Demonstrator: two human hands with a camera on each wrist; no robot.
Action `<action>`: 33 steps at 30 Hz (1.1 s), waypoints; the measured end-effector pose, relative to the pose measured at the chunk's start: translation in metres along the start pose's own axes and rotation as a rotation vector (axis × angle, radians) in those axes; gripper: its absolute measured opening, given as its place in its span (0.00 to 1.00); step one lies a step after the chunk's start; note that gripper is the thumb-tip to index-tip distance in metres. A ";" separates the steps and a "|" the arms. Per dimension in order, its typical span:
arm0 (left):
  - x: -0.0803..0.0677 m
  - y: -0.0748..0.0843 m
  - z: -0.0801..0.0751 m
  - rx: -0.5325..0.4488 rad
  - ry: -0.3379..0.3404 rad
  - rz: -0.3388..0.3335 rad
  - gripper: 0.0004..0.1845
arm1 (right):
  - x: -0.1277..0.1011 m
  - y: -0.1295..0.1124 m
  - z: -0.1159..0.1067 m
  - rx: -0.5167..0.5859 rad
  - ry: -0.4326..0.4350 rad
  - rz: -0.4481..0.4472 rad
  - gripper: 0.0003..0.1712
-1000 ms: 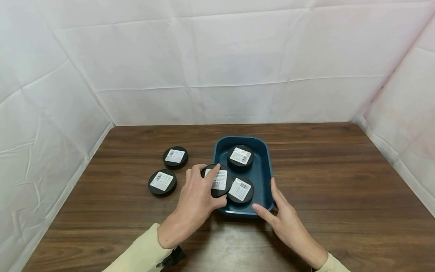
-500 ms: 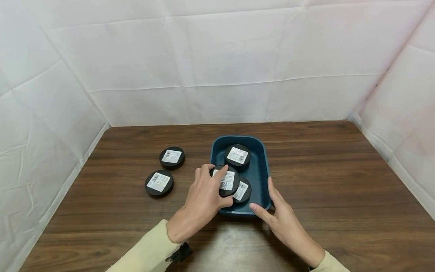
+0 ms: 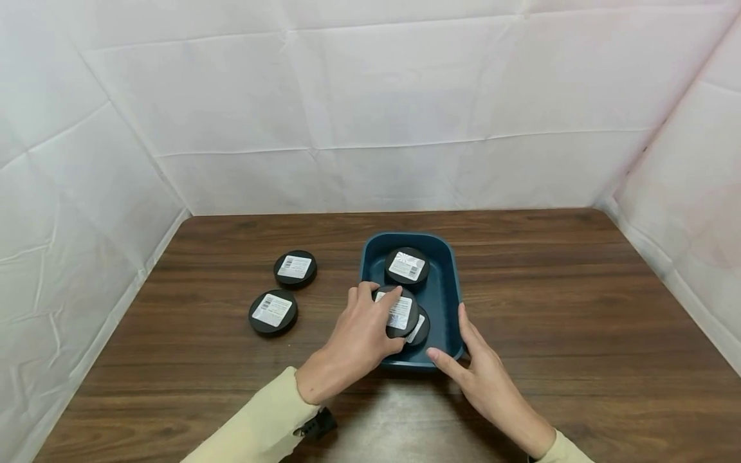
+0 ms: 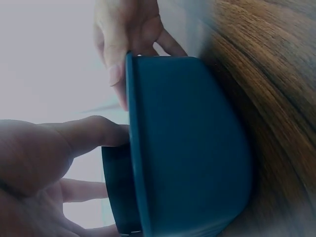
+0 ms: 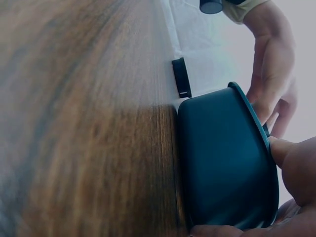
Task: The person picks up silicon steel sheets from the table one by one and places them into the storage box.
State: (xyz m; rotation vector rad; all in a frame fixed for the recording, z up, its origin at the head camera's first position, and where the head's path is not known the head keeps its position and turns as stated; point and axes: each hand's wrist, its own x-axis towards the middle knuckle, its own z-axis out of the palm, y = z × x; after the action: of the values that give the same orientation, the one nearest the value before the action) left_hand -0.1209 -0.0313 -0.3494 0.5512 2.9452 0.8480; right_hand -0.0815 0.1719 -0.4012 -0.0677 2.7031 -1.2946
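My left hand (image 3: pixel 361 331) is clamped on the black disc (image 3: pixel 401 315), thumb and fingers round its edge; it's moved right since a second ago, from the blue tray (image 3: pixel 444 302)'s left rim to over the near disc (image 3: pixel 422 331), hiding more of that one's label. Labelled face up, round, so no long axis; tray's runs away from me. Right hand (image 3: pixel 492 389): thumb and fingers spread apart, bracing the tray's near right corner

The brown wood-grain table (image 3: pixel 550 289) carries a blue tray (image 3: pixel 442 315) and, to its left, two round, white-labelled black discs (image 3: pixel 273 313) lying flat.
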 end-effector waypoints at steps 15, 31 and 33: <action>0.016 -0.002 0.005 0.005 -0.191 -0.001 0.40 | 0.000 0.001 0.000 0.003 -0.016 0.027 0.57; 0.024 -0.001 0.016 0.070 -0.262 -0.010 0.44 | 0.000 0.002 0.001 -0.008 0.006 0.000 0.56; 0.025 0.000 0.017 0.071 -0.262 -0.002 0.43 | 0.000 0.002 0.001 -0.006 0.002 0.001 0.57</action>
State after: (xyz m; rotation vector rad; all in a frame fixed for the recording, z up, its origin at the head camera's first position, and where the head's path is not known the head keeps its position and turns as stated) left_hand -0.1421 -0.0143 -0.3622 0.6108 2.7439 0.6185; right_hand -0.0811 0.1723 -0.4029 -0.0661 2.7088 -1.2878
